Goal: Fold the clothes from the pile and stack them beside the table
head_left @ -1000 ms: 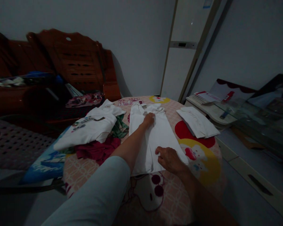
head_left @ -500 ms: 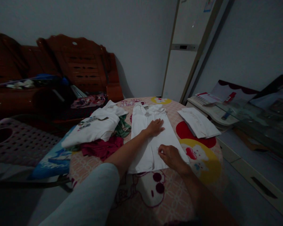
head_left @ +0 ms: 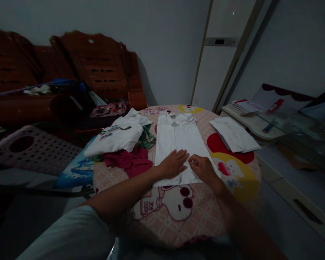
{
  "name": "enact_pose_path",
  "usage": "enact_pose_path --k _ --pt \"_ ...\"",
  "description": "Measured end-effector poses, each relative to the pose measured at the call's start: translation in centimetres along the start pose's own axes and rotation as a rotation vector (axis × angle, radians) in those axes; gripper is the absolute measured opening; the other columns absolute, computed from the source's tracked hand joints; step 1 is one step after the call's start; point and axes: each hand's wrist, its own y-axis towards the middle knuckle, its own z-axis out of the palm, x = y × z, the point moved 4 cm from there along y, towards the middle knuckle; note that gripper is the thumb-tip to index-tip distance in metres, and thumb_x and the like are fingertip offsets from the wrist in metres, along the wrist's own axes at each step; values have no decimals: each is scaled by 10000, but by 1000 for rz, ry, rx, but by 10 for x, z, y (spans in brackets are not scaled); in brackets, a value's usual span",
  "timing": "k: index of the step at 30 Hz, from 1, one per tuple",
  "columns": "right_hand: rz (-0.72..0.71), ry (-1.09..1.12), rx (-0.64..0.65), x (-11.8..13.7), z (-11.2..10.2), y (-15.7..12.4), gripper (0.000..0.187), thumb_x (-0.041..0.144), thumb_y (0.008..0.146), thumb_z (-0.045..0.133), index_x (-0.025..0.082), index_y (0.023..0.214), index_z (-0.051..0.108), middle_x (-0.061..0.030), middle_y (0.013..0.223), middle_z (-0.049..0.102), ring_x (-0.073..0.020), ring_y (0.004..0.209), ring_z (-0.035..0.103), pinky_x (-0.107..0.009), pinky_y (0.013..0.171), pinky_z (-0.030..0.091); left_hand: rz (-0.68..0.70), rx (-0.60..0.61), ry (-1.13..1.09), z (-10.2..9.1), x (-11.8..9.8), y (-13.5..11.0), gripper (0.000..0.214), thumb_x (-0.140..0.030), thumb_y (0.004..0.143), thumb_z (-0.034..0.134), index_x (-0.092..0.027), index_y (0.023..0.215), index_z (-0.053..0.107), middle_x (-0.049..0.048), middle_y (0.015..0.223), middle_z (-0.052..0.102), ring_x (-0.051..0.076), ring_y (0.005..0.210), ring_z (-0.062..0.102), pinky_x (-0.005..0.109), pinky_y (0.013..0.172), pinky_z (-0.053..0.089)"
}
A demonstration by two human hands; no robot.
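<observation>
A white shirt [head_left: 182, 131] lies folded lengthwise on the round table, its collar end away from me. My left hand [head_left: 173, 164] rests flat on the lower part of the shirt, fingers stretched out. Close to its fingertips, my right hand [head_left: 203, 168] is closed over the shirt, thumb and fingers pinched together. Whatever is in that pinch, if anything, is too small to tell. A folded white garment [head_left: 235, 134] lies to the right. On the left is a pile with a white printed top [head_left: 116, 135] over a dark red garment [head_left: 131, 161] and a green patterned one [head_left: 148, 139].
The tablecloth [head_left: 206, 216] is pink with cartoon figures. A woven chair [head_left: 43, 155] with a blue cushion [head_left: 74, 169] stands at the left, with a wooden bench [head_left: 97, 68] behind it. A low cabinet with a glass top [head_left: 300, 133] runs along the right.
My left hand has slid down the shirt toward me and now lies beside the right hand. The right hand stays closed near the shirt's lower part. The view has shifted slightly.
</observation>
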Motion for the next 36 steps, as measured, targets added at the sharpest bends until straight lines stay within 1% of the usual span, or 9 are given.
enact_pose_path --k 2,5,7,9,13,19,25,31,36 --pt "-72 53 74 8 4 -3 140 200 809 544 171 816 681 0 603 614 -126 546 512 -233 570 340 -13 -12 -6 5 -1 -3 545 -378 988 381 -138 1476 350 188 1539 357 271 1440 325 466 1165 256" --pt "-155 107 178 17 8 -9 138 179 803 547 164 779 682 8 597 606 -112 544 503 -231 585 343 -18 11 -25 8 1 -3 549 -368 991 373 -133 1486 332 184 1552 336 270 1450 303 465 1171 240" --pt "-195 88 241 21 11 -13 130 162 792 559 170 785 688 14 607 610 -107 551 508 -229 599 346 -22 21 -35 6 2 -2 554 -350 984 391 -141 1492 321 176 1557 328 268 1455 292 462 1175 229" --pt "-236 12 284 25 13 -16 132 151 776 589 174 848 697 17 631 619 -109 566 516 -232 613 344 -20 32 -39 5 1 -2 571 -335 971 422 -150 1499 308 171 1560 324 267 1457 288 460 1179 219" --pt "-305 -121 337 33 19 -20 248 196 766 679 168 1012 674 18 672 619 -116 581 525 -238 612 331 -14 24 -47 5 1 -3 579 -339 965 443 -134 1492 322 179 1556 328 271 1455 292 446 1185 211" --pt "-351 -150 317 38 22 -22 298 221 787 693 165 1075 643 8 717 638 -119 597 545 -236 609 339 -8 -19 -74 7 3 -3 542 -346 986 409 -137 1482 342 172 1545 353 260 1448 309 453 1185 221" --pt "-444 -121 297 35 27 -22 62 197 785 677 183 826 722 -10 704 689 -137 631 597 -249 631 372 -15 7 -44 3 0 -3 561 -371 983 414 -111 1475 337 189 1554 328 273 1444 313 473 1172 239" --pt "-381 -41 333 35 22 -20 73 229 783 705 201 817 764 -16 742 733 -134 629 624 -239 630 397 -21 -6 -41 2 0 -3 552 -373 984 403 -149 1482 327 180 1553 336 266 1447 309 476 1165 244" --pt "-331 110 337 34 18 -20 112 240 783 696 198 853 773 -20 783 744 -121 617 624 -222 617 412 -38 16 -54 3 -2 -3 559 -336 973 437 -119 1478 338 186 1556 326 275 1449 301 471 1174 231"
